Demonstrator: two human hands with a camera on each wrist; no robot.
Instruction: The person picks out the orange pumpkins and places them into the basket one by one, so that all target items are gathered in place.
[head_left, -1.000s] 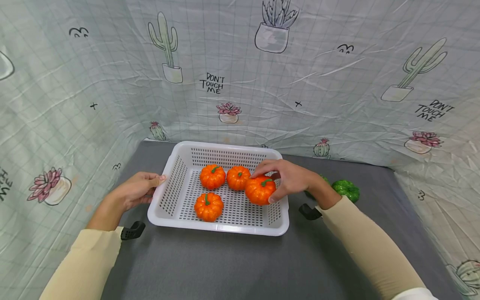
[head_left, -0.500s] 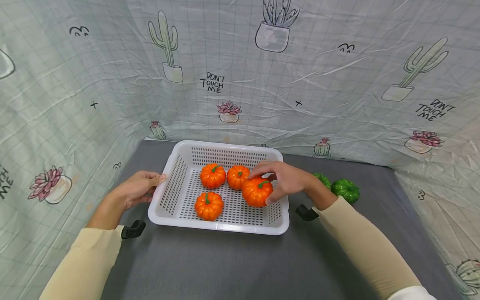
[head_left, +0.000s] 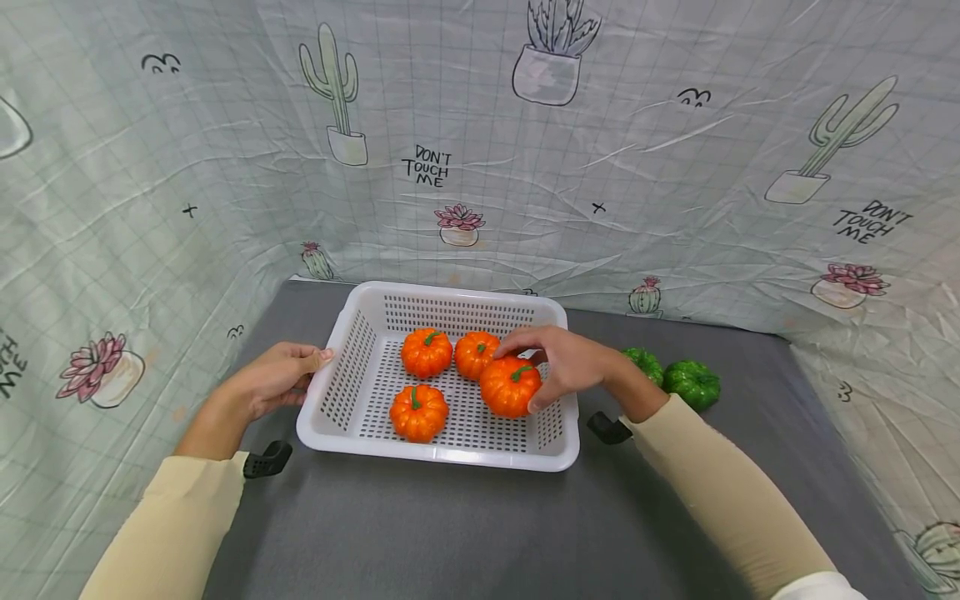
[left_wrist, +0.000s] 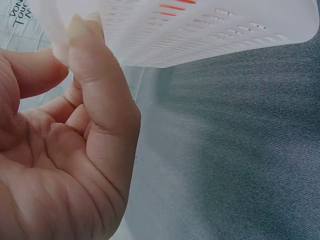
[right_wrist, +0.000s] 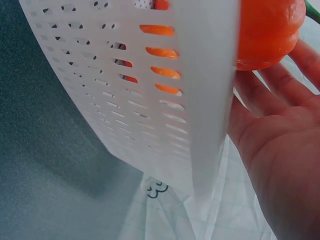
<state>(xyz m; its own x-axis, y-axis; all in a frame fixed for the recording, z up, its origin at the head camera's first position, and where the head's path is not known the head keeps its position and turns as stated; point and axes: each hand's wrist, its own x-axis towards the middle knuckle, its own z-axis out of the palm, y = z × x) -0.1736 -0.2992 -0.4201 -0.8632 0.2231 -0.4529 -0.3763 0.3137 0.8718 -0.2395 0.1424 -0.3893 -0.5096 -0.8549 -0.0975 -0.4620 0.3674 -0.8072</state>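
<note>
A white perforated plastic basket (head_left: 442,457) stands on the dark grey table. My left hand (head_left: 273,379) pinches its left rim between thumb and fingers, which the left wrist view shows close up. Inside the basket, toward its right side, my right hand (head_left: 573,362) grips an orange pumpkin (head_left: 508,387) with a green stem, fingers over the far side and thumb on the near side. In the right wrist view the pumpkin (right_wrist: 267,35) shows above the basket's rim. Three other orange pumpkins sit in the basket: back left (head_left: 426,353), back middle (head_left: 476,355) and front left (head_left: 418,413).
Two green pumpkin-like vegetables lie on the table behind my right forearm, one nearer (head_left: 692,384) and one partly hidden (head_left: 643,364). A cactus-print cloth (head_left: 525,192) hangs behind and at both sides of the table (head_left: 420,525).
My right hand has moved slightly left and down with the pumpkin, deeper into the basket. More of the green vegetables shows behind the forearm. The left hand and basket have stayed put.
</note>
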